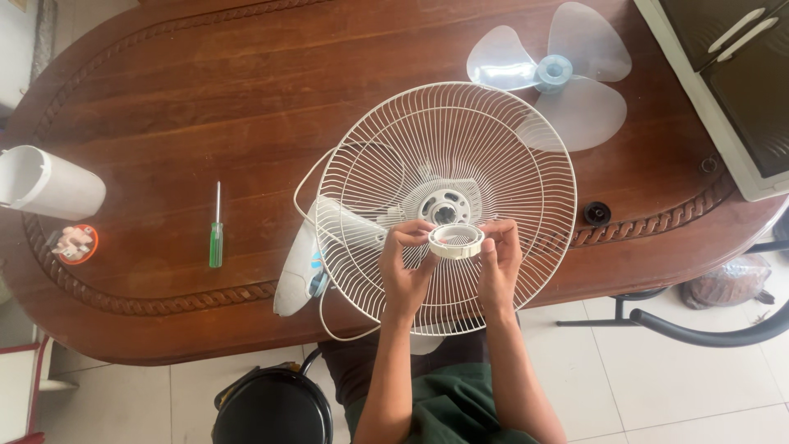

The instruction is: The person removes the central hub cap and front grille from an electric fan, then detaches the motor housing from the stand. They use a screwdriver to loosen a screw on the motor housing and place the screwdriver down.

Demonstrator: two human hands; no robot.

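Observation:
A white wire fan guard (pixel 460 148) lies on the wooden table (pixel 164 107), mounted on the white fan body (pixel 306 267) that lies on its side. Just in front of the guard's hub (pixel 445 207), both hands hold a white plastic ring nut (pixel 456 240). My left hand (pixel 404 267) grips its left side and my right hand (pixel 499 263) grips its right side. The translucent fan blade (pixel 559 74) lies apart at the table's far right.
A green-handled screwdriver (pixel 216 234) lies left of the fan. A white cylinder (pixel 45 182) and a small orange-rimmed dish (pixel 76 243) sit at the table's left end. A black knob (pixel 597 214) rests right of the guard. A black stool (pixel 275 407) stands below.

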